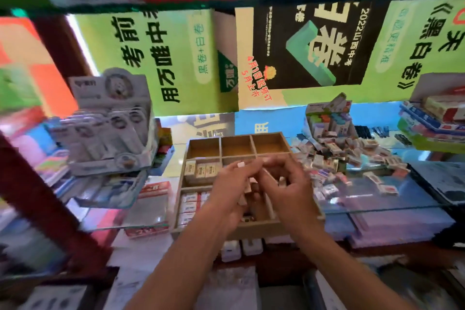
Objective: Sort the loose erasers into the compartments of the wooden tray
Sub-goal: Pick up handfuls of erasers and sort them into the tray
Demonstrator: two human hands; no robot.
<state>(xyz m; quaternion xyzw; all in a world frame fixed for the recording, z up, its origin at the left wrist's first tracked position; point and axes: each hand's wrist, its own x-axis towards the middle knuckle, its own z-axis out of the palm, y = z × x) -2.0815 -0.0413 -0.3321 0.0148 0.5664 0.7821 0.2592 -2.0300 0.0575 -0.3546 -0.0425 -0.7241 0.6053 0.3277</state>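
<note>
Glass-topped table in front of you carries the wooden tray, its three far compartments bare, its left middle and left near ones holding rows of boxed erasers. Right of the tray lies the heap of loose erasers. Over the tray's centre your left hand and right hand meet, fingers curled around small erasers; blur hides how many.

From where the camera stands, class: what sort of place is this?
Probably a stationery shop. Loose erasers are heaped on a glass counter, exam-paper posters hang behind, and packaged goods fill a display box beside the wooden tray.
</note>
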